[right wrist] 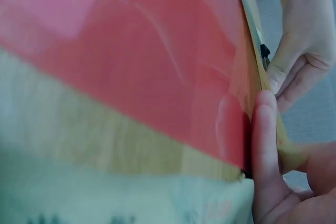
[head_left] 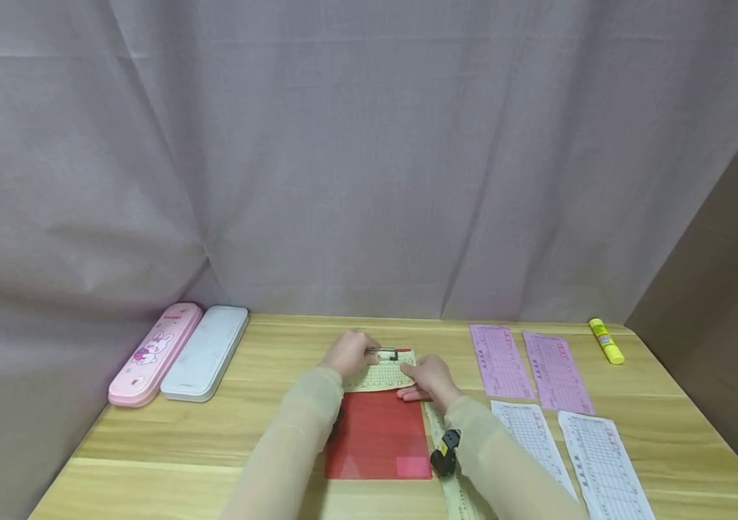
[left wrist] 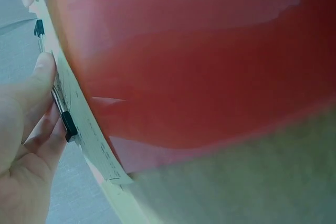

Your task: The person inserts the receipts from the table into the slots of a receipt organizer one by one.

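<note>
two sleeved forearms (head_left: 297, 430) reach over a red folder (head_left: 378, 437) at the centre of the worktop (head_left: 148, 462), its sides running away from the person, one pink label at its near right corner. at the far end, one clip (head_left: 396, 355) lies lengthwise left to right; the left hand's (head_left: 351, 352) fingers grip it, while the right hand (head_left: 432, 378) pinches one cream sheet (head_left: 378, 377) by its right edge. more cream paper (head_left: 453, 498) sits partly hidden under the right forearm, its count unclear. rightward are two lilac sheets (head_left: 502, 361), two white sheets (head_left: 606, 462), one cropped by the frame, and one yellow glue stick (head_left: 606, 341). at left, one pink case (head_left: 153, 357) and one white case (head_left: 205, 354) lie side by side. the print is too small to read.
</note>
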A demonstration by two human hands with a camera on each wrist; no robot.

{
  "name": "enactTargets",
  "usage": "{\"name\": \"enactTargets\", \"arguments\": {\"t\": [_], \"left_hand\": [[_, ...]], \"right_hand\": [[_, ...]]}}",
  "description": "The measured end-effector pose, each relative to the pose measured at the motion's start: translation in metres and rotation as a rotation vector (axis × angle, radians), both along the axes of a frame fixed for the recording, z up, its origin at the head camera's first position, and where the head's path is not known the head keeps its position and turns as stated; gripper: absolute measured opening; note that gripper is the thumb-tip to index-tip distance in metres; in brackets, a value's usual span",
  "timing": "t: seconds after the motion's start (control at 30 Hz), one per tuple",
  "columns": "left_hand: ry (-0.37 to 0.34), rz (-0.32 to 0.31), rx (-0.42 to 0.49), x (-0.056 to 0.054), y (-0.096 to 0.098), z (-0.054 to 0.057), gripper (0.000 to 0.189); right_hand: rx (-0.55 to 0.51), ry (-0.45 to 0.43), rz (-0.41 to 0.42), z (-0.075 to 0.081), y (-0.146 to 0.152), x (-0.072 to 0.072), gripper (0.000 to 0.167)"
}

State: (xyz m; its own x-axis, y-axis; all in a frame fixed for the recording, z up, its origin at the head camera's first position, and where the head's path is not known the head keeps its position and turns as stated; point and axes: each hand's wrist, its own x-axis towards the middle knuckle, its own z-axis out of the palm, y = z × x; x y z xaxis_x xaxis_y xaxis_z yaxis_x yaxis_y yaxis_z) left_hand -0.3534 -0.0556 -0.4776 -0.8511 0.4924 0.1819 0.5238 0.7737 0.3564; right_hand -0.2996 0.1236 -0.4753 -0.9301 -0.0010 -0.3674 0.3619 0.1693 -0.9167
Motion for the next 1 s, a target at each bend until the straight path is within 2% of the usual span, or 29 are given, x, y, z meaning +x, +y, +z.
{"name": "enactTargets", "arguments": {"t": [0.13, 0.23, 0.43, 0.77, 0.87, 1.0], "left_hand": [[-0.026, 0.022, 0.012, 0.001, -0.001, 0.002, 0.03], [-0.036, 0.032, 0.025, 0.001, -0.001, 0.002, 0.032], [-0.071, 0.044, 0.04, 0.001, -0.002, 0.002, 0.034], [-0.117, 0.046, 0.073, 0.003, -0.003, 0.003, 0.035], [-0.122, 0.048, 0.08, 0.002, -0.003, 0.003, 0.035], [-0.119, 0.057, 0.074, 0.002, -0.002, 0.002, 0.035]], "right_hand": [[0.068, 0.007, 0.006, 0.005, 0.003, 0.0, 0.021], [0.07, 0.003, 0.006, 0.007, 0.007, -0.002, 0.015], [0.075, 0.035, 0.01, 0.009, 0.018, -0.004, 0.025], [0.089, 0.106, 0.023, 0.007, 0.04, -0.008, 0.024], [0.154, 0.141, 0.037, 0.006, 0.047, -0.01, 0.025], [0.299, 0.209, 0.087, 0.005, 0.06, -0.011, 0.027]]}}
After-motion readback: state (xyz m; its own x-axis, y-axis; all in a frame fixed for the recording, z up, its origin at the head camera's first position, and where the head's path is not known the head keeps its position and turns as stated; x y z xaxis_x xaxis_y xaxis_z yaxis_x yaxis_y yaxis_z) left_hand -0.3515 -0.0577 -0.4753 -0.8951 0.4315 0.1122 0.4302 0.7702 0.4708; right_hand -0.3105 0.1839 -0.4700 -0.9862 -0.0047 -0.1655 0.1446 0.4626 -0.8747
